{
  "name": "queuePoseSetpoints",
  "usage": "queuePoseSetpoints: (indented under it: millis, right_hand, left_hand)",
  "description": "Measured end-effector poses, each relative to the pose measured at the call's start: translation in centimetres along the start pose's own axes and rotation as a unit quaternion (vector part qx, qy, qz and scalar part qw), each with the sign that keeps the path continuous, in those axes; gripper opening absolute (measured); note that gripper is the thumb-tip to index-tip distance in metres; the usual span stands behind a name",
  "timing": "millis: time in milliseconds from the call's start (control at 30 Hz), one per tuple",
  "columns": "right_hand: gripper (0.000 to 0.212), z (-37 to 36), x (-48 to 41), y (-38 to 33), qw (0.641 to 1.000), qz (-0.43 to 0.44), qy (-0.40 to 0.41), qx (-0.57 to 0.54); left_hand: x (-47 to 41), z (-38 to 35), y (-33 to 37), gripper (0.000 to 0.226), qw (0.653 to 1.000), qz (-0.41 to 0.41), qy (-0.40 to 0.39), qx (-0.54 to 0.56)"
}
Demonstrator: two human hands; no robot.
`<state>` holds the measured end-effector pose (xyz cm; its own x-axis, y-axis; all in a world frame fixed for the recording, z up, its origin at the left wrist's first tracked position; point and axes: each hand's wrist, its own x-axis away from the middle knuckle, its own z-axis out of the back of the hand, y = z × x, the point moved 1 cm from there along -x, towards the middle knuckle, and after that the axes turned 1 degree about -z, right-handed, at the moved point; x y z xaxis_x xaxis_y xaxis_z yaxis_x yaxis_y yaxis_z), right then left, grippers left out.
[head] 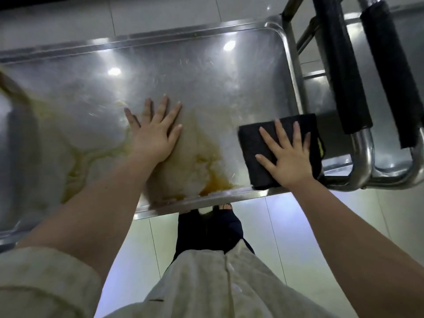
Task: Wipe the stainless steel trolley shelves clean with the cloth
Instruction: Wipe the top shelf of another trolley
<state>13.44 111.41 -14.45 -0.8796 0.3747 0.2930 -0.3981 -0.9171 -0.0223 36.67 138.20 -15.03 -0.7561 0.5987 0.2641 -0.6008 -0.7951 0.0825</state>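
The stainless steel trolley's top shelf point(206, 72) spreads out below me, streaked with yellowish-brown liquid point(213, 177) near its front edge and to the left. My left hand point(156, 131) lies flat on the shelf's middle with its fingers spread. A folded black cloth point(254, 148) sits at the shelf's front right corner. My right hand point(286, 152) presses flat on it, fingers straight and spread.
The trolley's steel handle bars with black foam grips point(341, 72) rise at the right end. A lower shelf point(325, 92) shows behind them. White floor tiles point(298, 226) and my feet point(213, 223) are below the shelf's front rim.
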Motion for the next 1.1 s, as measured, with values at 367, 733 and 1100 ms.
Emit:
queuePoseSetpoints:
  millis: [367, 733, 1100]
  right_hand:
    - [0.067, -0.6, -1.3, -13.4, 0.995, 0.086, 0.054, -0.015]
    - [0.069, -0.6, -1.4, -11.7, 0.997, -0.051, 0.049, -0.029]
    - [0.069, 0.3, -1.5, -0.4, 0.988, -0.151, 0.025, -0.028]
  left_hand:
    - [-1.7, -0.6, -0.4, 0.053, 0.999, -0.003, 0.032, 0.013]
    - [-2.5, -0.5, 0.3, 0.054, 0.999, -0.006, 0.031, 0.025]
    - [-1.9, 0.3, 0.6, 0.053, 0.999, 0.002, 0.019, 0.031]
